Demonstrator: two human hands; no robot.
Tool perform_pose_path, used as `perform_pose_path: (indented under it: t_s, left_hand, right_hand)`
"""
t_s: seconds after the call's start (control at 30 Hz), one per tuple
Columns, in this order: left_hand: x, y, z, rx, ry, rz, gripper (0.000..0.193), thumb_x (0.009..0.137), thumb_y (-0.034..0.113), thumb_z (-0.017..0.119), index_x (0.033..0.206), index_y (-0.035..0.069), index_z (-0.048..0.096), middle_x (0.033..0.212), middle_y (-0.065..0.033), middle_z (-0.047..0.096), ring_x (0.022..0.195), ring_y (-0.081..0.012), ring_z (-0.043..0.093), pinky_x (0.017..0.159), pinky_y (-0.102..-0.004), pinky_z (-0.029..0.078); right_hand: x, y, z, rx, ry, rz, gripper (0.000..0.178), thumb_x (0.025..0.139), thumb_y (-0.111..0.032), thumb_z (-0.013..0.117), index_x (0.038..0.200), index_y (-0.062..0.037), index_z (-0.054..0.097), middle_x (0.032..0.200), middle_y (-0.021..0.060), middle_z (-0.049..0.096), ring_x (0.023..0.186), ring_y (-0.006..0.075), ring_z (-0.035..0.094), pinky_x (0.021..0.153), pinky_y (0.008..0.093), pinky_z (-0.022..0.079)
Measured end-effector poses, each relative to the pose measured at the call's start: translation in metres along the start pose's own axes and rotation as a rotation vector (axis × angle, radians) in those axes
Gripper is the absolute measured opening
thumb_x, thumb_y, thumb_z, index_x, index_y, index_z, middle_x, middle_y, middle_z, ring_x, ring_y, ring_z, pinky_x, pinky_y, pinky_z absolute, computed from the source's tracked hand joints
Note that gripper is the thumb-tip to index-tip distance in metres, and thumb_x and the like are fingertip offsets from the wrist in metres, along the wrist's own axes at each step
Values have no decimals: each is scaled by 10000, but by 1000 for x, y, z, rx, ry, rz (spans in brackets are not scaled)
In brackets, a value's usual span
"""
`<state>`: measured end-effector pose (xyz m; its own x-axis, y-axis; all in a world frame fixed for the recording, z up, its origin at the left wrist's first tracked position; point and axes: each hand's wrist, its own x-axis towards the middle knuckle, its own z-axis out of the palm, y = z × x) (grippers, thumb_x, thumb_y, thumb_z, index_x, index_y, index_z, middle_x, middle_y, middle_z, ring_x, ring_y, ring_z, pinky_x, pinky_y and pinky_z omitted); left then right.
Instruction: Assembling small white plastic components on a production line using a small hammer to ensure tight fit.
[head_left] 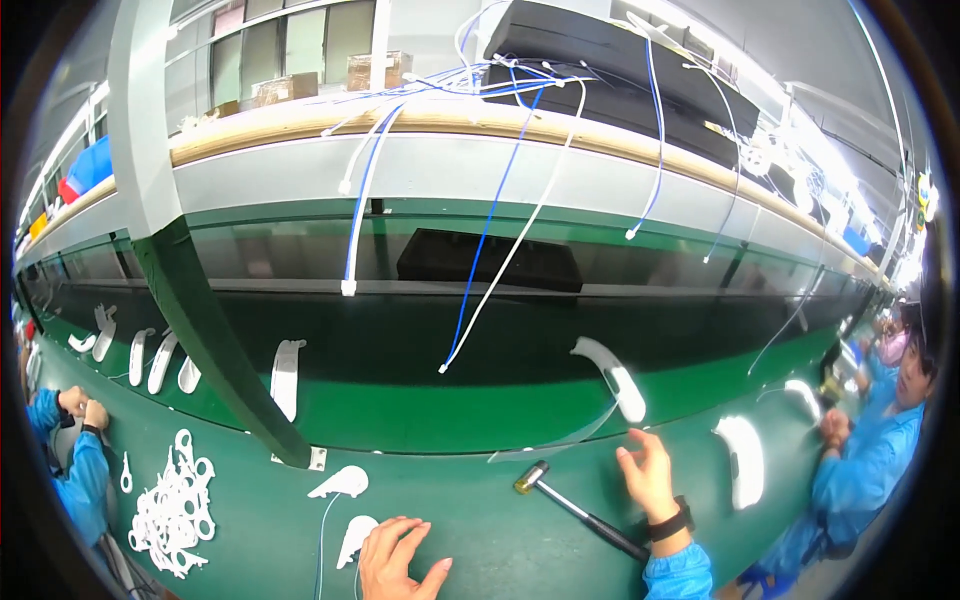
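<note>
My left hand (395,563) is low in the middle, its fingers spread over the green bench, beside a small white plastic part (356,538) with a thin cable. Just beyond lies a similar white part (342,483), its cable trailing toward me. My right hand (650,480) is raised farther forward, thumb and fingers apart, with nothing visible in it. Past its fingertips, a long curved white plastic housing (626,388) lies at the belt's near side, a clear strip (570,440) stretching left from it. Between my hands rests a hammer (575,507) with a yellowish head.
A heap of white ring-ended parts (172,515) lies left. Another white housing (741,462) is right of my right hand. A green post (215,335) rises at left. Cables (500,260) hang from the shelf (420,160). Co-workers in blue sleeves (85,485) sit at both sides.
</note>
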<state>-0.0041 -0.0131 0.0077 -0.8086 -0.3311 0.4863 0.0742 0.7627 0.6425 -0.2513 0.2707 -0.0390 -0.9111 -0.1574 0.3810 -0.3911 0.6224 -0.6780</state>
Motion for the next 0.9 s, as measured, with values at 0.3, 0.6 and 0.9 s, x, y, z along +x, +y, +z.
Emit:
perform_pose_path:
  t_s: [0.3, 0.6, 0.9]
  left_hand:
    - [3, -3, -7, 41, -19, 15, 285, 743, 101, 752, 1001, 18, 662, 1004, -130, 646, 907, -336, 610, 819, -397, 491]
    - [8, -28, -47, 410, -22, -205, 272, 785, 178, 724, 1015, 53, 652, 963, -130, 633, 875, -356, 601, 763, -420, 496]
    - [-5, -56, -40, 557, -154, -229, 489, 692, 443, 799, 978, 68, 670, 852, -84, 598, 757, -290, 627, 610, -399, 522]
  right_hand:
    - [-8, -7, 12, -87, -163, 36, 202, 805, -169, 723, 969, -54, 699, 778, 17, 643, 576, 136, 580, 566, 297, 483]
    - [-9, -2, 17, -101, -107, -44, 172, 784, -144, 731, 934, -66, 705, 751, 28, 626, 555, 142, 557, 543, 291, 470]
    - [-7, -3, 22, -90, -101, -31, 166, 766, -103, 728, 921, -52, 696, 740, 43, 601, 537, 146, 530, 534, 294, 449]
